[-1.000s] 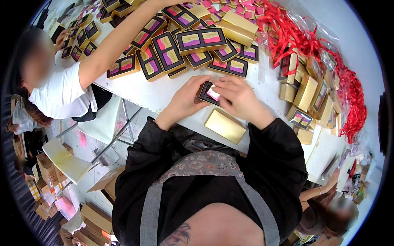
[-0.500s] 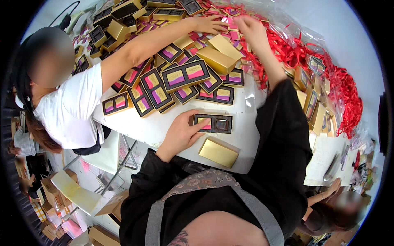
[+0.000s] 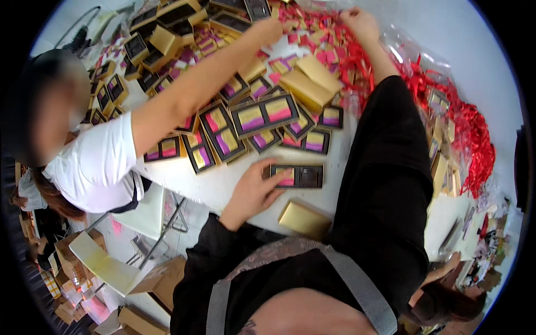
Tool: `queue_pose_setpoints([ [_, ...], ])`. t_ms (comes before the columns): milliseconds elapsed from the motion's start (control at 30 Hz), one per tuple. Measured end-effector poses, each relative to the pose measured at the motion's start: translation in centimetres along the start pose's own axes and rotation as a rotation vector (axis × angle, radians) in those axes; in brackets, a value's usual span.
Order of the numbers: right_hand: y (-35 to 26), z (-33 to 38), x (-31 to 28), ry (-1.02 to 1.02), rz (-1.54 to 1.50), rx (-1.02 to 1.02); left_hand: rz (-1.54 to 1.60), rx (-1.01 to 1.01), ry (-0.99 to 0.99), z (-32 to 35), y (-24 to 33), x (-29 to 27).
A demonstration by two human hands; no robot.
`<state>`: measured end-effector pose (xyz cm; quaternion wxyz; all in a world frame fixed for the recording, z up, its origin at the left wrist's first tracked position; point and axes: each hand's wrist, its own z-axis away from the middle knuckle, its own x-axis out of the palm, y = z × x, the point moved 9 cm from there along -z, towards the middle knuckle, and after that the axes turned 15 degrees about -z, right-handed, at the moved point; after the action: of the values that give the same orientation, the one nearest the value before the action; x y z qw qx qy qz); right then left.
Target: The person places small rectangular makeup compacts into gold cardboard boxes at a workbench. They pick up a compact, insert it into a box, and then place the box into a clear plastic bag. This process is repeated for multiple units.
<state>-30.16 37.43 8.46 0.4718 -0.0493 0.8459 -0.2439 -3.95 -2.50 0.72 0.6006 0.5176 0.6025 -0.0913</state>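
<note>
A white table [image 3: 234,187] fills the upper part of the view, its near edge running just in front of the person. Most of its middle and far side is covered by a spread of dark boxes [image 3: 245,120] with gold rims and pink, purple and yellow insets, some overlapping one another. Along the far right edge and corner lies a heap of red ribbons [image 3: 446,106], partly on clear plastic wrap. A co-worker in a white shirt [image 3: 97,167] leans in from the left edge, a bare arm [image 3: 206,81] stretched across the boxes toward the far side. Two plain gold lids [image 3: 310,84] rest stacked among the boxes near the table's middle. Close to the near edge a single dark box [image 3: 297,176] lies flat by itself, with one pink inset at its left end. The left hand [image 3: 254,192] rests at that box's left end, fingers loose and spread, touching it without grasping it. Just nearer, at the very edge of the table, sits a gold lid [image 3: 304,219], apart from both hands. The right hand [image 3: 362,22], on a black sleeve, reaches to the far edge with its fingertips in the red ribbons; whether it pinches one I cannot tell.
</note>
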Motion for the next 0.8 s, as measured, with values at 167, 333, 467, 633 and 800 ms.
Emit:
queue_pose_setpoints([
  [167, -11.0, 17.9, -6.2, -0.504, -0.858, -0.039, -0.035, -0.014, -0.006, 0.6, -0.3, 0.6],
  [333, -13.2, 34.8, -5.2, -0.564, -0.715, -0.416, -0.037, 0.028, 0.035, 0.3, 0.5, 0.3],
  [467, -14.3, 38.4, -5.7, -0.331, -0.578, -0.576, -0.072, 0.027, 0.066, 0.7, 0.6, 0.5],
  [633, -15.9, 40.8, -8.4, -0.267, -0.392, -0.622, -0.054, -0.018, 0.047, 1.6, 0.4, 1.2],
  [800, -8.7, 38.5, -7.3, 0.029, -0.48, -0.547, -0.333, 0.394, 0.003, 2.8, 9.9, 1.0],
])
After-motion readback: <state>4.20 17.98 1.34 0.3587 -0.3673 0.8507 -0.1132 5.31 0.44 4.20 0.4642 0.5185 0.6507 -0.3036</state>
